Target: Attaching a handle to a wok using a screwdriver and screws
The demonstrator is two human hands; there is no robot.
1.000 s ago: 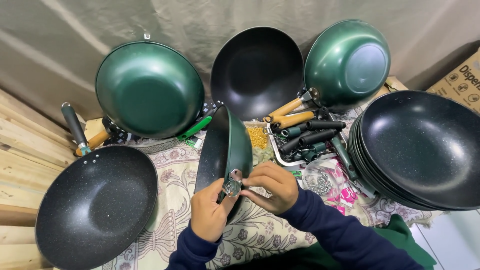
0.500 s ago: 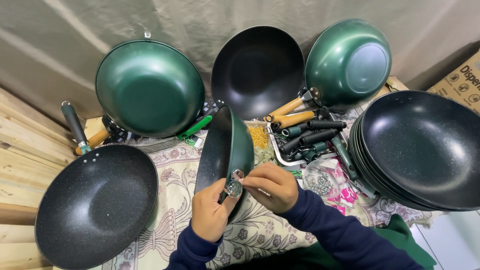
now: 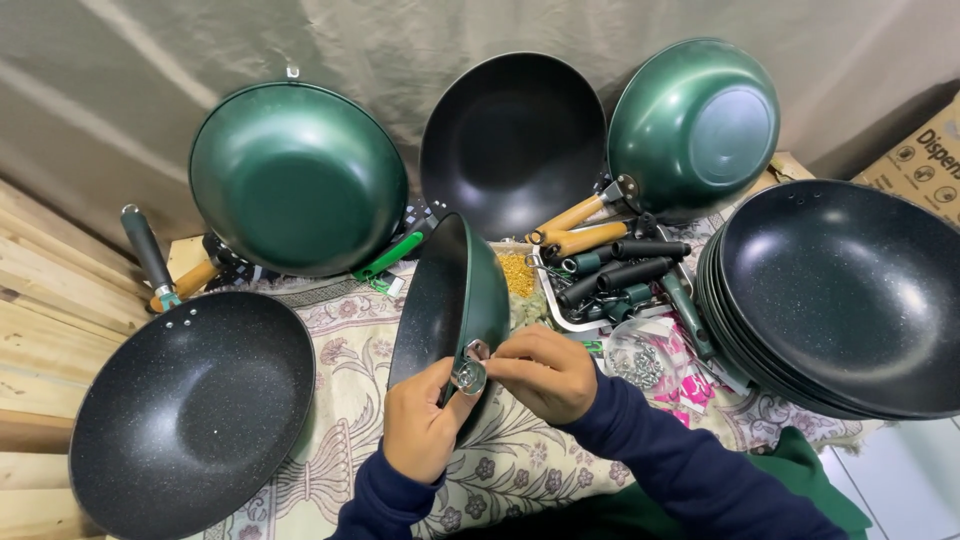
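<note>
Both hands, left hand [image 3: 420,420] and right hand [image 3: 535,372], pinch the metal handle bracket [image 3: 470,372] onto an upright green wok [image 3: 455,310]; seating it squarely likely follows.

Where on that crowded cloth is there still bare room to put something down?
Bare flowered cloth shows between the speckled black pan lying flat and the green pan held on edge, and below the left hand and right hand. It is crowded right of them: tray of loose handles, bag of screws, stack of black pans.
</note>
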